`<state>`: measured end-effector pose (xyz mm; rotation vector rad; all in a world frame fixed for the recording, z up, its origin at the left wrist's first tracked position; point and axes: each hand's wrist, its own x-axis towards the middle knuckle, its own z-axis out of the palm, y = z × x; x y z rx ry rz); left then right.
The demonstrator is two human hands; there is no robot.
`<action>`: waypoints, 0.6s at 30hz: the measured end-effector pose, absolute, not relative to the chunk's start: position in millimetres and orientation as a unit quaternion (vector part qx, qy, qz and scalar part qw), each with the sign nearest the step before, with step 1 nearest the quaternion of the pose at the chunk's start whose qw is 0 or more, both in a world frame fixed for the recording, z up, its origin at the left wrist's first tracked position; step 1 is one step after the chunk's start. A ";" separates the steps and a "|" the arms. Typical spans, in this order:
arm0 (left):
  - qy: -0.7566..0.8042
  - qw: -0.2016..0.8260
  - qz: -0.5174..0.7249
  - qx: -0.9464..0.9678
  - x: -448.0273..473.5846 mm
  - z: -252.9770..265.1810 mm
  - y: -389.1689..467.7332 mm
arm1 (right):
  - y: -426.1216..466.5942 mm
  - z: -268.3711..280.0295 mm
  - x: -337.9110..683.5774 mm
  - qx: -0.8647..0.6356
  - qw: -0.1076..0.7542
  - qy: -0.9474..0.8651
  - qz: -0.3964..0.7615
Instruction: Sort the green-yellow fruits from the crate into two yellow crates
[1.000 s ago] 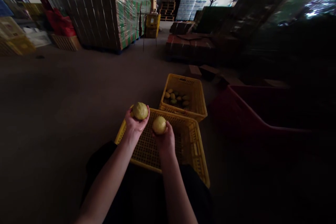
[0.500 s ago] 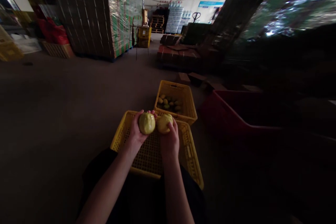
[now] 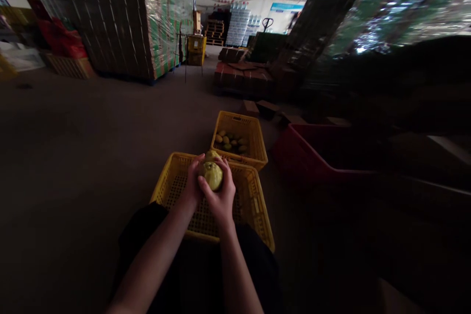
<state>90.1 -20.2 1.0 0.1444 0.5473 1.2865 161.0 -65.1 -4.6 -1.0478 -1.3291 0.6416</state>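
Note:
Two round, pale yellow-green fruits are held close together over a yellow plastic crate [image 3: 259,206]. The nearer fruit [image 3: 213,177] shows a dark spot on top, and my right hand [image 3: 223,197] is closed around it, thumb on the near left side. Just behind it, the farther fruit [image 3: 212,156] is partly covered. My left hand [image 3: 193,181] is closed along the left of both fruits; its fingers are mostly hidden, but it seems to grip the farther one. Through the lattice floor of the crate the dark ground shows.
Beyond the near crate, a second yellow crate [image 3: 253,130] contains several yellow-green fruits [image 3: 226,140]. A large red bin [image 3: 305,157] stands to the right. Flattened cardboard [image 3: 243,76] and a wrapped pallet stack [image 3: 117,24] are farther back.
Both hands have come together. The two fruits, side by side before, are now one behind the other, with the right hand's fruit nearer. The view has shifted slightly right.

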 end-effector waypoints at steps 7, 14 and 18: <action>0.256 0.725 0.638 0.034 91.1 16.6 -12.1 | -65.7 0.7 162.4 -0.511 0.712 -0.439 0.199; 0.275 0.711 0.633 0.135 92.4 16.5 -12.0 | -61.5 6.4 188.7 -0.489 0.682 -0.502 0.211; 0.284 0.700 0.648 0.104 91.6 16.4 -11.8 | -64.8 4.7 190.2 -0.477 0.652 -0.544 0.225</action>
